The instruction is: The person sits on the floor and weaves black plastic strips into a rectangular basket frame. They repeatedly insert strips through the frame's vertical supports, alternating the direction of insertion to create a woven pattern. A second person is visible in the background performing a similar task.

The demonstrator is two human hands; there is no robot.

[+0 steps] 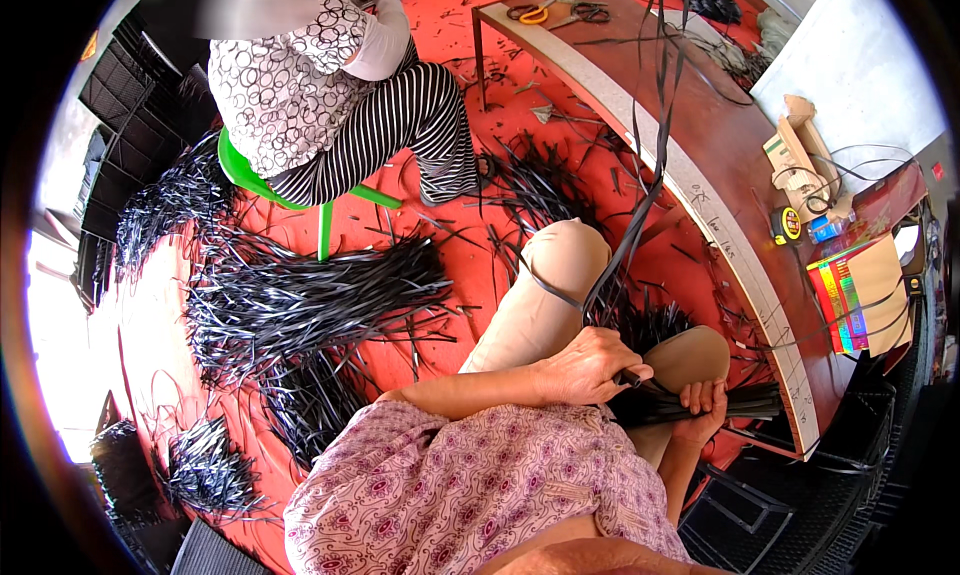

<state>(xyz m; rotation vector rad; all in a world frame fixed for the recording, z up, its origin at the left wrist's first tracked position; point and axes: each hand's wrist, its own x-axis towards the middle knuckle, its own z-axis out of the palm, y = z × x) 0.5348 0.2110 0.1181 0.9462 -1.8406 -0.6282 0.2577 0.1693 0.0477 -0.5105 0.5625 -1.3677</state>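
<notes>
Over my lap, my left hand [590, 368] is closed, with a small dark end poking out beside the thumb. I cannot make out what it grips. Close by on the right, my right hand [704, 407] wraps round a bundle of flat black strips [752, 402]. The bundle lies across my thigh and stretches toward the table's near end. Long black strips [650, 190] run from the top of the view down past my raised knee to the left hand. One strip loops over that knee.
A brown table [690, 85] with a marked pale edge curves along the right, holding scissors [585, 13], a tape measure [786, 225] and cardboard pieces [800, 160]. Piles of black strips [300, 300] cover the red floor [430, 350]. Another person [290, 95] sits on a green stool [240, 165].
</notes>
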